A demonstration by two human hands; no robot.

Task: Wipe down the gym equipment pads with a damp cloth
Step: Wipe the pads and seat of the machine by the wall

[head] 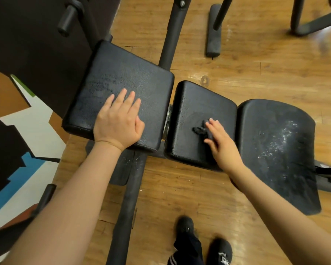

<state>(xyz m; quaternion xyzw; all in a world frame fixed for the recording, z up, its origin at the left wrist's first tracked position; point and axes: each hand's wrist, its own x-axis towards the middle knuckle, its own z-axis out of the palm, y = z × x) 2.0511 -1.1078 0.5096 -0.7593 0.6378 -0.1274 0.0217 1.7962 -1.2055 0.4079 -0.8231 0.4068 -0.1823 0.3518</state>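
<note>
Three black pads in a row on a bench frame, both hands down on them.
L to R: left hand [118,123] lies flat w/ fingers straight on the big left pad [122,83], palm near its front edge. Middle pad [199,104] carries a small dark cloth [202,129], bunched, near its centre; right hand [223,144] presses it w/ fingers stretched out, not curled round it. Right pad [275,150] sits just beside, speckled w/ white dust. Wood floor [237,54] below; dark shoes [203,243] at bottom.
</note>
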